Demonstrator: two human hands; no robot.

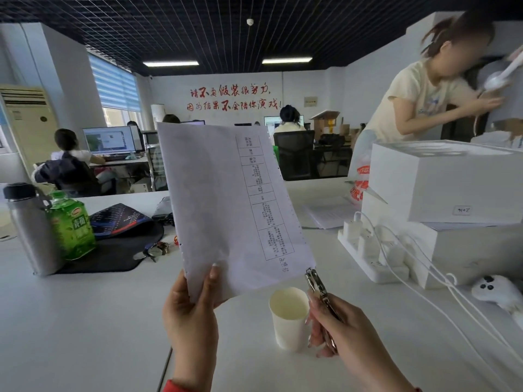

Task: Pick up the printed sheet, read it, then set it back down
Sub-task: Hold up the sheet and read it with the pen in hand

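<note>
White table (85, 321) with paper cup (289, 318), black mat (113, 256), power strip (368, 258), stacked white boxes (441, 188).

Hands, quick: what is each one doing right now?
Left hand: closed on the bottom corner of the printed sheet, held up.
Right hand: closed around a metal hole punch.

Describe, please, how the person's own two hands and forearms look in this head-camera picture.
Both are bare, without gloves, rings or a watch. The left hand has long, pale, glossy nails, and a red cuff edge shows at its wrist. The right hand has similar long nails and a thin red band at the wrist.
</note>
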